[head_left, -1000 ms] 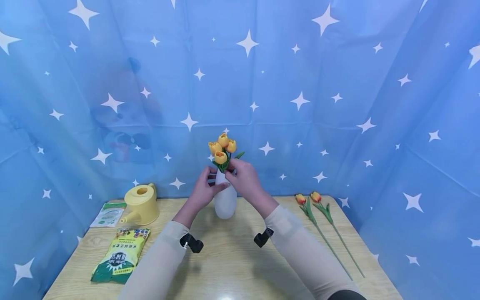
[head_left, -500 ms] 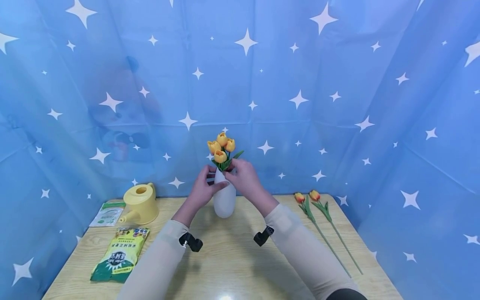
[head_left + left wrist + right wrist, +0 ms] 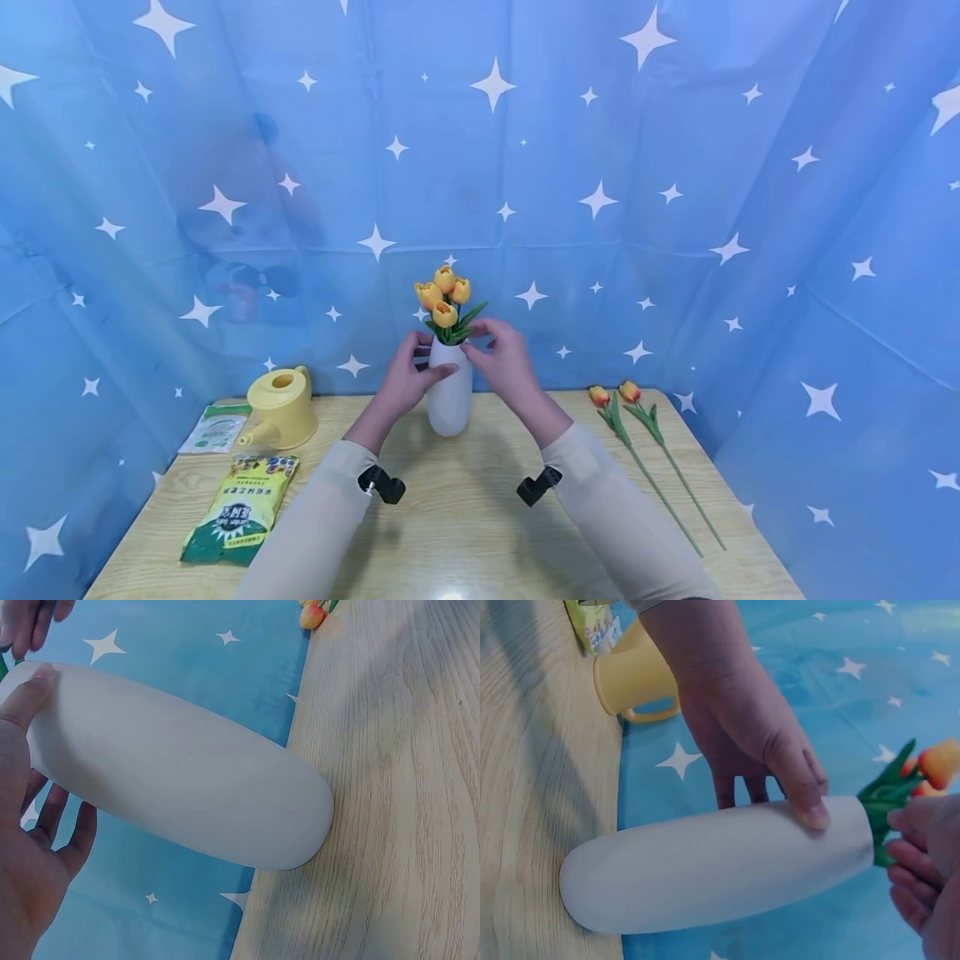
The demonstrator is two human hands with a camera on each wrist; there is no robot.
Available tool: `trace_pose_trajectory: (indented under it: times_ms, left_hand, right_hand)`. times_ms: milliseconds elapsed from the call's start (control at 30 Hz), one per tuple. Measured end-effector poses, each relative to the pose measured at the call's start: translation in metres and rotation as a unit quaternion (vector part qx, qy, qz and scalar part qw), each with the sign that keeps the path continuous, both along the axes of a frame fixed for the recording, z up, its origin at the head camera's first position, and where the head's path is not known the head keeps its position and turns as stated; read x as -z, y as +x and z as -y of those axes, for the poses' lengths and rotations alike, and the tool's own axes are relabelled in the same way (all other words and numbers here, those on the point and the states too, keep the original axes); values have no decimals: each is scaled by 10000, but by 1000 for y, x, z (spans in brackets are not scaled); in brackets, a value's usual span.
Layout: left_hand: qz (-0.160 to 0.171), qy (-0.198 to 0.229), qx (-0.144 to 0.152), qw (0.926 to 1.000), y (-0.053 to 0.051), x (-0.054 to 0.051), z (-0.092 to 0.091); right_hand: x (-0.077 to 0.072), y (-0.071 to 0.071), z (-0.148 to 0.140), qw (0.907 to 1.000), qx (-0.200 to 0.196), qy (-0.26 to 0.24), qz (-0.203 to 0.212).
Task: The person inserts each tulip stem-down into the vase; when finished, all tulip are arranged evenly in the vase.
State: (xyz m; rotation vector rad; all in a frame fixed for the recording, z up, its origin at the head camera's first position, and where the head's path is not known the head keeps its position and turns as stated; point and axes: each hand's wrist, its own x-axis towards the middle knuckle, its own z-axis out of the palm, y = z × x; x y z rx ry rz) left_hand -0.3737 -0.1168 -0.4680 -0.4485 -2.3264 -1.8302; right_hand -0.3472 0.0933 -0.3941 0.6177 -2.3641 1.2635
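A white vase point(image 3: 450, 404) stands upright on the table with several yellow-orange tulips point(image 3: 444, 314) in its mouth. My left hand point(image 3: 405, 379) holds it near the neck, thumb on the front and fingers round the far side, as the right wrist view shows with the vase point(image 3: 720, 862). Beside the rim on the right is my right hand point(image 3: 508, 360), its fingers loosely bent close to the green leaves point(image 3: 885, 791). Nothing shows held between its thumb and fingers; whether a fingertip touches a leaf I cannot tell.
Two orange-red tulips point(image 3: 637, 450) lie at the table's right. On the left are a yellow watering can point(image 3: 288, 412), a white-and-green packet point(image 3: 216, 429) and a yellow-green bag point(image 3: 240, 510). A blue star-patterned curtain point(image 3: 555, 150) hangs behind the wooden table point(image 3: 450, 517).
My right hand has let go at the stems and moved slightly right, its fingers spreading from the leaves. The front tulip has shifted slightly right. My left hand keeps its hold on the vase.
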Motion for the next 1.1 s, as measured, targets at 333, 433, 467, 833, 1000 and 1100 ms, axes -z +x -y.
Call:
trace_pose_trajectory:
  times_ms: [333,433,467,833,1000,1100]
  left_hand:
    - [216,-41,30,9998,0,-2,2]
    - [226,-82,17,9997,-1,-2,3]
    - [234,-94,18,9997,-1,-2,3]
    - [180,-103,47,9998,1,-2,2]
    - [266,-54,36,9996,3,-4,1]
    - [320,-45,-30,9995,3,-4,1]
  right_hand:
    - [5,16,-39,9986,164,-474,155]
    - [9,20,-55,9977,340,-548,187]
    - [11,21,-62,9974,407,-564,212]
    - [42,36,-139,9903,1235,-182,606]
    - [62,39,-170,9850,1508,-40,843]
    - [73,40,-182,9812,1669,104,960]
